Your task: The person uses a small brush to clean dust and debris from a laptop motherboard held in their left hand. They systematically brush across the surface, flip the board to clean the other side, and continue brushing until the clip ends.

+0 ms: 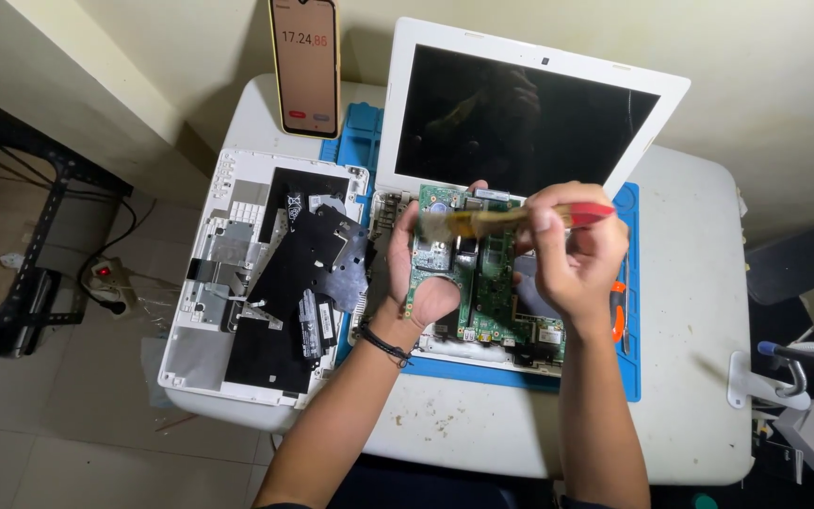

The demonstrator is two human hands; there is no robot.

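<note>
Hands over the open white laptop [529, 113] on the blue mat [628, 363]: left hand [426, 273] wraps its fingers around the green circuit board [492, 283], propping it up above the laptop's base. Right hand [567, 250] pinches a red-handled brush [511, 220], bristles lying across the board's top. Removed bottom cover [256, 283] lies left; phone [305, 64] stands behind.
</note>
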